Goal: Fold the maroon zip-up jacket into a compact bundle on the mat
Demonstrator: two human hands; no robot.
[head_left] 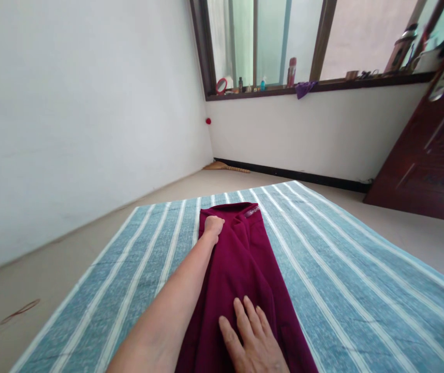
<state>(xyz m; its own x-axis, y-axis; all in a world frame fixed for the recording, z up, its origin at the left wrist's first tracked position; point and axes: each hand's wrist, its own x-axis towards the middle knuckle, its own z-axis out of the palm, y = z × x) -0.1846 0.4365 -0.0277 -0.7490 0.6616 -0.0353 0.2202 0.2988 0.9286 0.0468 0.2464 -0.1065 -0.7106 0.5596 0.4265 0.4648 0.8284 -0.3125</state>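
Note:
A pair of maroon trousers [245,259] lies lengthwise on a blue-green sheet with white stripes [323,269]. Its waistband, with a grey label reading "SPORT", points away from me, and loose creases run below it. My left hand [213,227] reaches far forward with curled fingers closed on the fabric just under the waistband, on its left side. Closer to me, my right hand [252,339] rests palm down on the trousers, fingers spread. The lower end of the trousers runs out of view at the bottom edge.
A window sill [261,93] at the back carries small bottles, a red-rimmed mirror [221,86] and a purple cloth [305,89]. A dark red door [431,160] stands at right. A broom [225,166] lies by the wall, and a thin reddish loop [20,311] on the floor.

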